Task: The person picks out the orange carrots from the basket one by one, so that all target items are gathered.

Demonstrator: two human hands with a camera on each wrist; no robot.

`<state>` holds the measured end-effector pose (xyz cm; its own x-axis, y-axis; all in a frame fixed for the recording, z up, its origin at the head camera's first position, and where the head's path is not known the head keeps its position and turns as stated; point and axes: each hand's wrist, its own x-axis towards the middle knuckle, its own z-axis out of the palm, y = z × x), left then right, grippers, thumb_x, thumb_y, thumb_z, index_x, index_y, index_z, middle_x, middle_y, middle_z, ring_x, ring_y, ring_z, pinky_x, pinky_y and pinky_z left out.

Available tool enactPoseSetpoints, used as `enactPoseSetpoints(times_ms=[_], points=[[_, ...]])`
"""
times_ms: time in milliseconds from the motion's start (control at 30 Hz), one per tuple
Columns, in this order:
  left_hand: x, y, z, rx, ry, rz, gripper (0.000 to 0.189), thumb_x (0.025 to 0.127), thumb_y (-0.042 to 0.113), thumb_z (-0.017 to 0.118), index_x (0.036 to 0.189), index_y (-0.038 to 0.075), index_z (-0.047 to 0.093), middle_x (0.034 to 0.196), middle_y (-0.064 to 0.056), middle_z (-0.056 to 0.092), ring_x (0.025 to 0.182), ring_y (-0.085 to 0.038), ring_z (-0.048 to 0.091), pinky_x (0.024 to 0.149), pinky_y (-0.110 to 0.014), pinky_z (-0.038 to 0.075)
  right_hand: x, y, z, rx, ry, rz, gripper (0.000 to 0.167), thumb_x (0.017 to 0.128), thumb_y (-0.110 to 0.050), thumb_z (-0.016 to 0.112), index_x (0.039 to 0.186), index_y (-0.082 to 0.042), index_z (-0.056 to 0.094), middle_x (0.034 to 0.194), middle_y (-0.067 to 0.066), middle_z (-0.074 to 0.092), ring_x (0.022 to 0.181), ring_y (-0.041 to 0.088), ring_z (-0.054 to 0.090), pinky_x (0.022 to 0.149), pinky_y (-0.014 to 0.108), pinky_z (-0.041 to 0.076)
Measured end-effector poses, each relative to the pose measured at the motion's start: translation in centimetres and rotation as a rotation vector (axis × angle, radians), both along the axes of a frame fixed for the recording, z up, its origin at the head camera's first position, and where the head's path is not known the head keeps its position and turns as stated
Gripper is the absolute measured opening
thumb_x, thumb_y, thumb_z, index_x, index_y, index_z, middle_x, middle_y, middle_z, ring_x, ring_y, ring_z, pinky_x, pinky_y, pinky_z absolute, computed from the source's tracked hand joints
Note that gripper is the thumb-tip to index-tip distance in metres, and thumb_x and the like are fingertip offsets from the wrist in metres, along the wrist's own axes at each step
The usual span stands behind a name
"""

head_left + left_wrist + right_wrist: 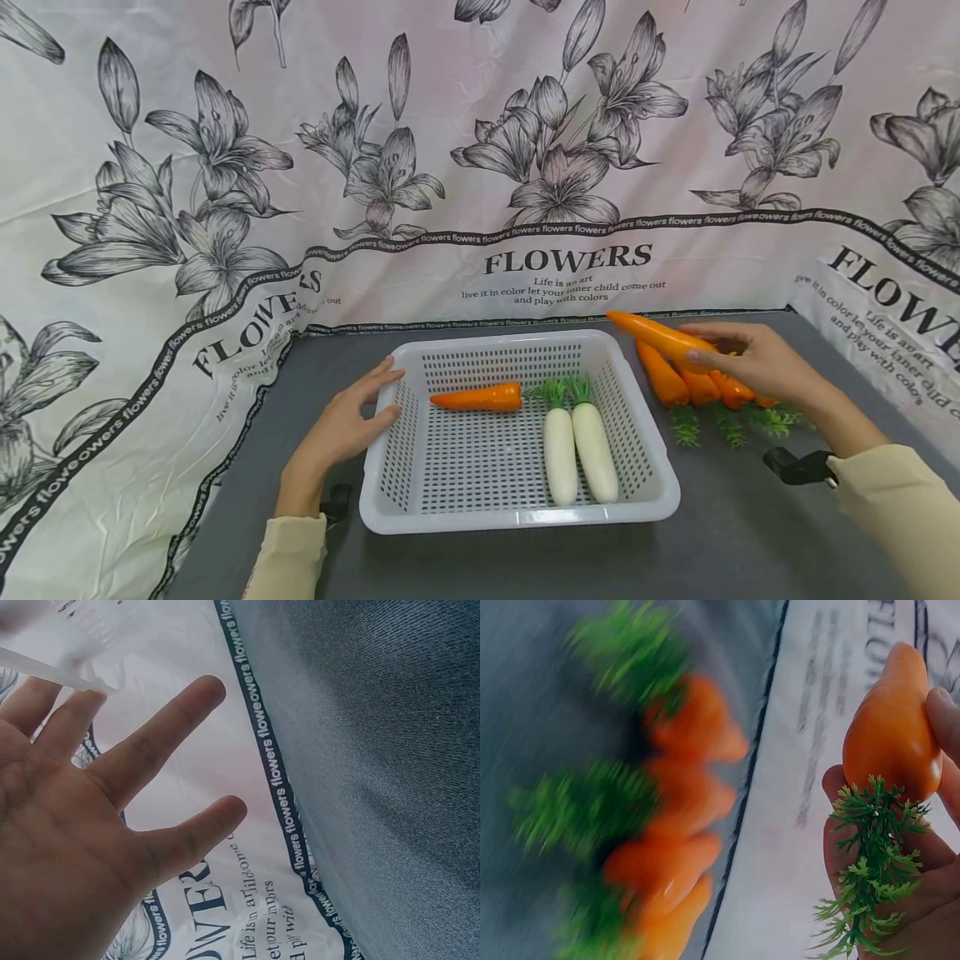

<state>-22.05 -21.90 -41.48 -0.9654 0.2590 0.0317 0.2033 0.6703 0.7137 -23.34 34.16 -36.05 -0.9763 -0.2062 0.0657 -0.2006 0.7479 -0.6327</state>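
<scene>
My right hand (pixel 761 362) grips an orange carrot (pixel 656 335) by its thick end, raised over the table with the tip pointing left. In the right wrist view its leafy green top (pixel 874 862) hangs down across the palm, thumb on one side of the root. My left hand (pixel 337 429) rests at the left rim of a white plastic basket (pixel 517 518), fingers spread and mostly straight in the left wrist view. Inside the basket, one carrot (pixel 480 398) lies toward the back left. Two white radishes (pixel 560 458) with green tops lie side by side at the right.
Several carrots (pixel 663 379) lie in a row right of the basket, leaves toward the front, below the raised right hand. A grey tabletop (pixel 720 533) carries everything. Behind and at both sides hangs a white flower-printed cloth (pixel 420 283).
</scene>
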Motion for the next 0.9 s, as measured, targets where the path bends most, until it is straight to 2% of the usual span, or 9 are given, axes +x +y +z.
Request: enactPoseSetpoints(times_ms=[67, 133, 300, 367, 400, 467, 533, 633, 900], points=[[0.0, 0.0, 0.0, 0.001, 0.000, 0.000, 0.058, 0.098, 0.026, 0.063, 0.154, 0.027, 0.046, 0.171, 0.011, 0.020, 0.124, -0.032, 0.059, 0.070, -0.026, 0.057, 0.1, 1.6, -0.5, 0.007, 0.014, -0.028, 0.057, 0.099, -0.040, 0.065, 0.148, -0.013, 0.055, 0.128, 0.019, 0.067, 0.088, 0.009, 0.063, 0.064, 0.030, 0.050], [0.0, 0.0, 0.0, 0.004, -0.001, 0.000, 0.058, 0.098, 0.026, 0.063, 0.154, 0.027, 0.046, 0.171, 0.011, 0.020, 0.124, -0.032, 0.059, 0.070, -0.026, 0.057, 0.1, 3.2, -1.0, 0.007, 0.019, -0.061, 0.058, 0.099, -0.040, 0.065, 0.148, -0.011, 0.055, 0.125, 0.012, 0.070, 0.087, 0.003, 0.062, 0.064, 0.028, 0.049], [-0.1, -0.1, 0.1, 0.006, -0.003, 0.005, 0.059, 0.097, 0.025, 0.063, 0.154, 0.026, 0.046, 0.171, 0.012, 0.020, 0.124, -0.032, 0.060, 0.068, -0.026, 0.058, 0.0, 7.2, -2.0, 0.023, 0.019, -0.172, 0.061, 0.099, -0.043, 0.064, 0.148, -0.009, 0.053, 0.101, -0.023, 0.065, 0.079, -0.007, 0.058, 0.062, 0.028, 0.047], [-0.1, -0.1, 0.1, 0.007, -0.004, 0.006, 0.060, 0.097, 0.025, 0.063, 0.154, 0.026, 0.046, 0.171, 0.012, 0.020, 0.124, -0.032, 0.060, 0.068, -0.026, 0.058, 0.0, 8.5, -2.4, 0.045, 0.030, -0.230, 0.063, 0.099, -0.046, 0.063, 0.147, -0.006, 0.054, 0.099, -0.015, 0.069, 0.075, -0.005, 0.057, 0.060, 0.029, 0.048], [-0.1, -0.1, 0.1, 0.007, -0.005, 0.008, 0.060, 0.097, 0.025, 0.063, 0.154, 0.026, 0.046, 0.170, 0.013, 0.020, 0.123, -0.032, 0.060, 0.067, -0.026, 0.058, 0.0, 9.0, -2.7, 0.057, 0.040, -0.259, 0.065, 0.099, -0.047, 0.063, 0.146, -0.004, 0.054, 0.101, -0.004, 0.072, 0.074, -0.003, 0.057, 0.059, 0.029, 0.048], [-0.1, -0.2, 0.1, 0.009, -0.006, 0.006, 0.060, 0.097, 0.025, 0.063, 0.154, 0.026, 0.046, 0.171, 0.013, 0.020, 0.123, -0.031, 0.060, 0.067, -0.026, 0.058, 0.1, 9.9, -3.2, 0.087, 0.052, -0.321, 0.067, 0.099, -0.047, 0.061, 0.145, 0.002, 0.053, 0.111, 0.020, 0.070, 0.079, 0.011, 0.061, 0.058, 0.029, 0.046], [0.0, -0.1, 0.1, 0.013, -0.005, 0.002, 0.059, 0.097, 0.025, 0.063, 0.154, 0.025, 0.046, 0.171, 0.012, 0.020, 0.123, -0.032, 0.060, 0.067, -0.026, 0.058, 0.2, 10.6, -3.7, 0.108, 0.058, -0.380, 0.069, 0.100, -0.047, 0.059, 0.144, 0.007, 0.051, 0.122, 0.038, 0.059, 0.084, 0.026, 0.062, 0.056, 0.029, 0.046], [0.0, -0.2, 0.0, 0.016, -0.001, -0.004, 0.059, 0.097, 0.024, 0.063, 0.154, 0.025, 0.046, 0.171, 0.011, 0.020, 0.124, -0.032, 0.060, 0.068, -0.026, 0.058, 0.4, 11.5, -4.4, 0.129, 0.064, -0.445, 0.070, 0.102, -0.045, 0.056, 0.141, 0.013, 0.049, 0.125, 0.044, 0.052, 0.091, 0.045, 0.058, 0.056, 0.029, 0.044], [0.1, -0.2, 0.1, -0.003, 0.025, -0.007, 0.058, 0.098, 0.026, 0.064, 0.153, 0.027, 0.047, 0.170, 0.011, 0.022, 0.128, -0.032, 0.057, 0.079, -0.030, 0.055, 0.7, 13.0, -5.9, 0.211, 0.012, -0.525, 0.076, 0.102, -0.051, 0.053, 0.138, 0.016, 0.049, 0.124, 0.049, 0.051, 0.086, 0.050, 0.061, 0.054, 0.037, 0.046]])
